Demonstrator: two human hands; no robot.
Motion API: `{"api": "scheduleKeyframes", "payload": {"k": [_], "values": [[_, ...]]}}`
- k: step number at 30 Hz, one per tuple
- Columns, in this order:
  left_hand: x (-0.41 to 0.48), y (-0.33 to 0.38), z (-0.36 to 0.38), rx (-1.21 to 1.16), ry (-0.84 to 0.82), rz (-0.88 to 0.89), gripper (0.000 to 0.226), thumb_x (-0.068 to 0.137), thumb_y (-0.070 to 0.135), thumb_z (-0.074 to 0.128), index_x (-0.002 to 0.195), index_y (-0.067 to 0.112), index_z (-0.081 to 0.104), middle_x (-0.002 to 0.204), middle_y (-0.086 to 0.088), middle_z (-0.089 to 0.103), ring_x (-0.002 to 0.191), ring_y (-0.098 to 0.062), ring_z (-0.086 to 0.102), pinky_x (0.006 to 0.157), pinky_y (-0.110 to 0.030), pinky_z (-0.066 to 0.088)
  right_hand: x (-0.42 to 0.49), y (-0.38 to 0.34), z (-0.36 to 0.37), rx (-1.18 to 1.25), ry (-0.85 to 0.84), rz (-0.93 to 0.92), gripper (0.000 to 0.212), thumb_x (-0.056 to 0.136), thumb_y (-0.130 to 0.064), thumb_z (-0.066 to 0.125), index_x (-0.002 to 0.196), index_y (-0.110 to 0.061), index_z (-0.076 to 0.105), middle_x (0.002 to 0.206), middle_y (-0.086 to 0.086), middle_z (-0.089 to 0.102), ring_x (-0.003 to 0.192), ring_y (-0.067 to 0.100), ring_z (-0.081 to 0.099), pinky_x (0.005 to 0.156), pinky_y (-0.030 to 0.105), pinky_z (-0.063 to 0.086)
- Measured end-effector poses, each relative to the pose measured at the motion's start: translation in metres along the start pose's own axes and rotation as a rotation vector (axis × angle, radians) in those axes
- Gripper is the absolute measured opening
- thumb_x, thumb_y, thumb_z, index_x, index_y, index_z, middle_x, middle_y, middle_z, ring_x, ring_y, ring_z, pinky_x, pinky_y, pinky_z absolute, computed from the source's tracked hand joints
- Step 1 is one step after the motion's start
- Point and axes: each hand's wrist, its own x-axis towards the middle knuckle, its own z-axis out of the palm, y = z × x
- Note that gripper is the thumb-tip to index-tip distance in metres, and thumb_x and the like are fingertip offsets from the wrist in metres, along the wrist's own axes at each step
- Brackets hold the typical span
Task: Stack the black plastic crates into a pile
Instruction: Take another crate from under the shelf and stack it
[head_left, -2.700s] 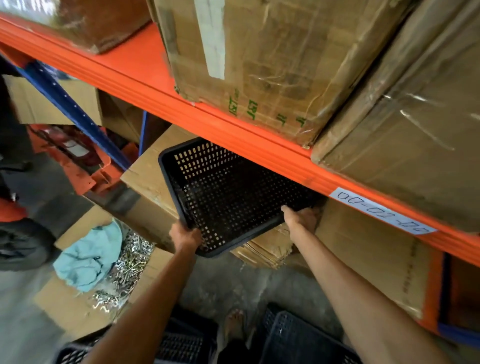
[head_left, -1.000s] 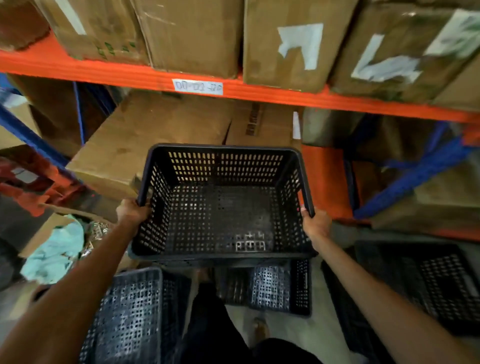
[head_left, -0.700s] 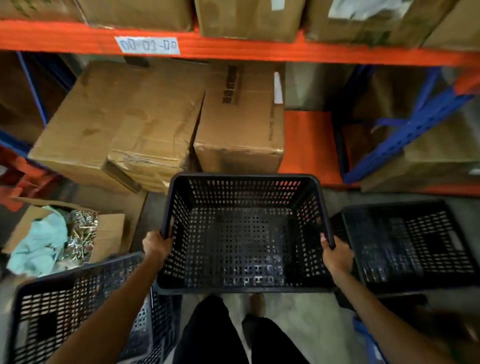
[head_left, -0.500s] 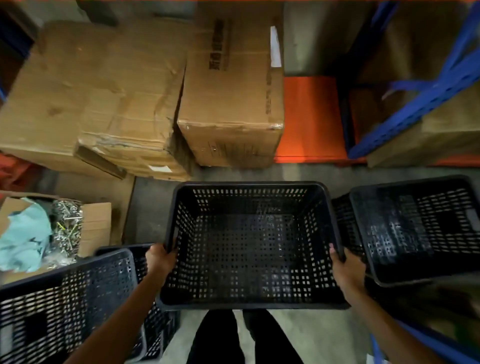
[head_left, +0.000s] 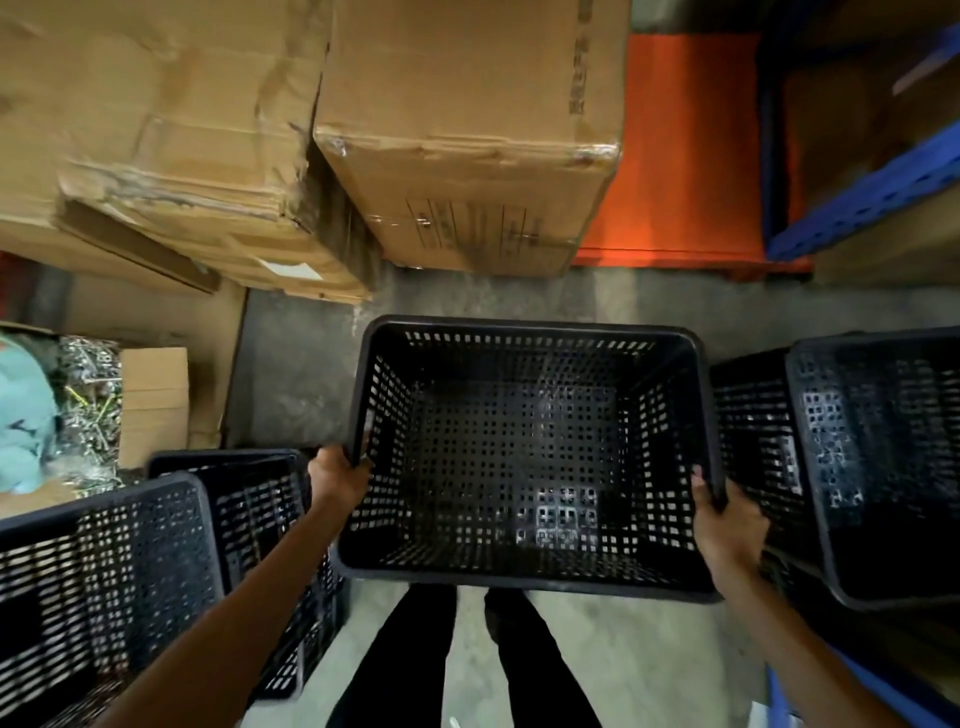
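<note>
No writing was legible: the upright cardboard box bore a printed form and a column of dark characters, both blurred; the crushed box carried a white sticker, unreadable

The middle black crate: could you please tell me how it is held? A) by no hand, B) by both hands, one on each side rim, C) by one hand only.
B: the left hand and the right hand each grip a side rim of the middle black crate.
</note>
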Motion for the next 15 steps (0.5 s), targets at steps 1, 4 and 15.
{"api": "scheduleKeyframes", "payload": {"k": [1, 4, 15], "values": [[0.002, 0.001, 0.004, -0.003, 0.011, 0.003, 0.030, 0.082, 0.016, 0.069, 0.095, -0.010, 0.064, 0.098, -0.029, 0.068, 0.095, -0.043, 0.064, 0.074, -0.042, 0.050, 0.002, -0.001, 0.002, 0.016, 0.005, 0.010, 0.043, 0.094, -0.035, 0.055, 0.111, 0.003, 0.064, 0.106, 0.035, 0.065, 0.100, 0.051, 0.061, 0.087, 0.050, 0.048], [0.006, 0.003, 0.014, -0.031, 0.020, 0.006, 0.030, 0.084, 0.017, 0.067, 0.088, -0.013, 0.063, 0.085, -0.029, 0.065, 0.089, -0.043, 0.065, 0.064, -0.034, 0.038, 0.007, 0.000, 0.010, 0.034, 0.004, 0.035, 0.051, 0.094, -0.036, 0.055, 0.122, 0.007, 0.059, 0.118, 0.037, 0.060, 0.112, 0.053, 0.056, 0.096, 0.051, 0.044], [0.008, -0.010, 0.044, -0.050, 0.027, -0.013, 0.033, 0.085, 0.021, 0.066, 0.097, -0.010, 0.067, 0.096, -0.028, 0.070, 0.092, -0.038, 0.067, 0.069, -0.037, 0.046, -0.001, 0.018, 0.032, 0.074, 0.019, -0.033, 0.065, 0.087, -0.050, 0.037, 0.113, 0.005, 0.059, 0.106, 0.036, 0.063, 0.099, 0.050, 0.061, 0.083, 0.047, 0.048]]}}
